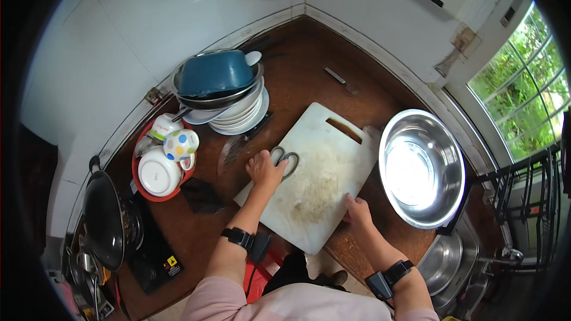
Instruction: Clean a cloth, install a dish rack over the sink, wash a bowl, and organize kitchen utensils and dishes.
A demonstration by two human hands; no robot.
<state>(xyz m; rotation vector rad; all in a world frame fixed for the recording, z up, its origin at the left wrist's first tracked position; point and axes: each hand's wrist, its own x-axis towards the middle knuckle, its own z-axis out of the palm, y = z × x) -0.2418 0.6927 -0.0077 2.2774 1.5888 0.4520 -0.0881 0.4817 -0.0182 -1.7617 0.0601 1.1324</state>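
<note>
A white plastic cutting board (pixel 328 160) with brownish stains lies at an angle, its near end reaching past the counter's front edge. My left hand (pixel 266 170) is on the board's left side, on the grey handles of a pair of scissors (pixel 292 166); how firmly it grips them cannot be told. The blades are mostly hidden beneath that hand. My right hand (pixel 357 210) grips the board's right edge near its lower corner, thumb on top and fingers underneath. To the right of the board stands a large stainless steel basin (pixel 419 169).
Stacked plates (pixel 241 118) hold pans and a blue container (pixel 216 73) behind left. A red basin (pixel 147 189) with cups and bowls stands left, near a black wok (pixel 103 220). A metal-handled tool (pixel 334 74) lies behind the board. The sink (pixel 446 263) is at right.
</note>
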